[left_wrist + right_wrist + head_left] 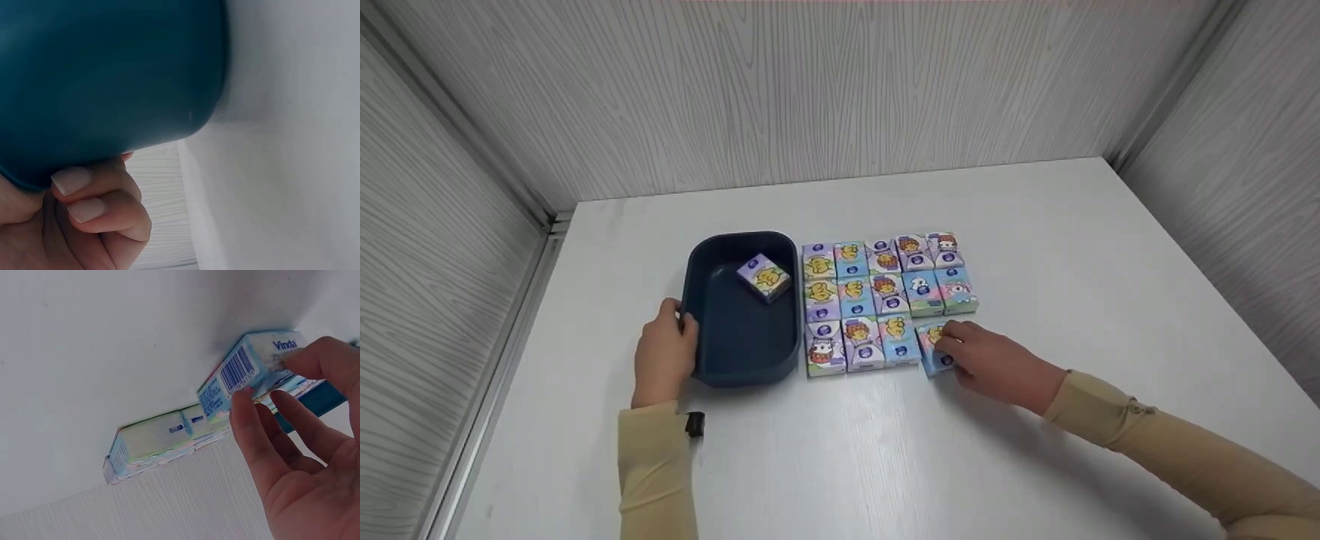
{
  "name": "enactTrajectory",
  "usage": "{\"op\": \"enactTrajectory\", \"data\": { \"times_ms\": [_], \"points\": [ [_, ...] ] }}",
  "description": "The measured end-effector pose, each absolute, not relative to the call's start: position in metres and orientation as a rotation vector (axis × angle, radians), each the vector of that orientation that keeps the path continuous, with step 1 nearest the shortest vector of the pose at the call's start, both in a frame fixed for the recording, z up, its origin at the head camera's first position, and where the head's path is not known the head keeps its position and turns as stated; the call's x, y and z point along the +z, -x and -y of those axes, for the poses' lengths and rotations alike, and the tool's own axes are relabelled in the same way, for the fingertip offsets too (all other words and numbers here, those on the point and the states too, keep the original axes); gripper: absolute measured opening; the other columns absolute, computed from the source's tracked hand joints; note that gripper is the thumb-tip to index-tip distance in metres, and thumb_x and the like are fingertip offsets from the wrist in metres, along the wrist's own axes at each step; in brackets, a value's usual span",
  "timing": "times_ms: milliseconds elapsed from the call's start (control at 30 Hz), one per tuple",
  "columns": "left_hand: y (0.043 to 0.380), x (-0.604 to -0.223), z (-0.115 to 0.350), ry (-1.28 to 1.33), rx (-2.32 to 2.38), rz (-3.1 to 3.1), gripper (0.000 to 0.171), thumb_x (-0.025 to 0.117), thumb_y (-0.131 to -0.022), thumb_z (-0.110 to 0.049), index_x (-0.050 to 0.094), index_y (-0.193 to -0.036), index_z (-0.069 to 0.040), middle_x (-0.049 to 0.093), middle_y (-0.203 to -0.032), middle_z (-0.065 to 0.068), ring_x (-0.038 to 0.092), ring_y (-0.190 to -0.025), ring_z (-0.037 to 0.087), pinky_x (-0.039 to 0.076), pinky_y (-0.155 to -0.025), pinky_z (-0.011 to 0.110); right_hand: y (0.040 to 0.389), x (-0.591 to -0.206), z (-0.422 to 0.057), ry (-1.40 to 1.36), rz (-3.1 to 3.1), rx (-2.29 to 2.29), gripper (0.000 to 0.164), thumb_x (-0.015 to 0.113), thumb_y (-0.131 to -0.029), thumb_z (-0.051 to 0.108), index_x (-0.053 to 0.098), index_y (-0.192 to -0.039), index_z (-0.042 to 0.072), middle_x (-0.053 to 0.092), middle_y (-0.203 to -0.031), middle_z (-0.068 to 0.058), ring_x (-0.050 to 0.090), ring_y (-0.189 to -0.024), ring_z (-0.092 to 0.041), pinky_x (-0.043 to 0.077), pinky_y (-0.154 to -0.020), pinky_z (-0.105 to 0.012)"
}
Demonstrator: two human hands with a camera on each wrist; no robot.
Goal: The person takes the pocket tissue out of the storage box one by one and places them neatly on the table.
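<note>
My left hand (664,352) grips the left rim of a dark blue plastic tub (742,379). In the left wrist view, its curled fingers (107,211) press the tub's outer wall. Inside the tub, near its right wall, lies one tissue pack (765,277) with a yellow cartoon animal. My right hand (994,364) pinches a light blue tissue pack (931,360) between thumb and fingers at the front right of a block of packs. The right wrist view shows this pack's barcode side (236,371) and the word Vinda.
Several tissue packs (851,296) lie edge to edge in three rows right of the tub. A small black object (695,425) shows beside the left cuff. White wood-grain panels (840,97) stand behind and at both sides of the white table (825,465).
</note>
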State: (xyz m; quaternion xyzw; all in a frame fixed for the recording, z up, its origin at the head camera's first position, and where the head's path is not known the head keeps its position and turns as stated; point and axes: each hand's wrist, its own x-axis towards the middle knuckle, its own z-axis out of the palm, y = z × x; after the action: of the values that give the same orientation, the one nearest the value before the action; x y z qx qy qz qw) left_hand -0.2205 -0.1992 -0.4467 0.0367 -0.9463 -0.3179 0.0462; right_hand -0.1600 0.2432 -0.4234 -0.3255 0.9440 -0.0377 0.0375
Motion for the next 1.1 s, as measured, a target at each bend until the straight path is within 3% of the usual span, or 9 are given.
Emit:
{"op": "enactTrajectory", "data": {
  "times_ms": [633, 900, 1100],
  "points": [
    [0.22, -0.446, 0.198, -0.117, -0.984, 2.888, 0.034, 0.04, -0.1, -0.02, 0.047, -0.124, 0.003, 0.062, -0.088, 0.021, 0.055, -0.068, 0.029, 0.043, -0.063, 0.042, 0.172, -0.429, -0.238, 0.975, -2.987, -0.185, 0.042, 0.075, -0.084, 0.013, 0.061, -0.124, 0.011, 0.057, -0.122, -0.006, 0.054, -0.109, -0.019, 0.047, -0.09, -0.032],
    [0.22, -0.447, 0.198, -0.131, -0.983, 2.897, 0.036, 0.04, -0.101, -0.02, 0.046, -0.127, 0.004, 0.063, -0.094, 0.024, 0.056, -0.07, 0.03, 0.044, -0.065, 0.043, 0.174, -0.419, -0.231, 1.039, -2.984, -0.166, 0.032, 0.077, -0.081, 0.017, 0.066, -0.11, 0.012, 0.06, -0.106, -0.003, 0.053, -0.089, -0.017, 0.05, -0.08, -0.03],
    [0.22, -0.446, 0.199, -0.121, -0.986, 2.889, 0.037, 0.039, -0.101, -0.02, 0.046, -0.128, 0.004, 0.064, -0.092, 0.024, 0.056, -0.066, 0.029, 0.044, -0.062, 0.043, 0.185, -0.409, -0.213, 1.106, -2.973, -0.185, 0.033, 0.076, -0.081, 0.017, 0.066, -0.111, 0.011, 0.061, -0.107, -0.002, 0.056, -0.092, -0.016, 0.049, -0.083, -0.031]
  ]
}}
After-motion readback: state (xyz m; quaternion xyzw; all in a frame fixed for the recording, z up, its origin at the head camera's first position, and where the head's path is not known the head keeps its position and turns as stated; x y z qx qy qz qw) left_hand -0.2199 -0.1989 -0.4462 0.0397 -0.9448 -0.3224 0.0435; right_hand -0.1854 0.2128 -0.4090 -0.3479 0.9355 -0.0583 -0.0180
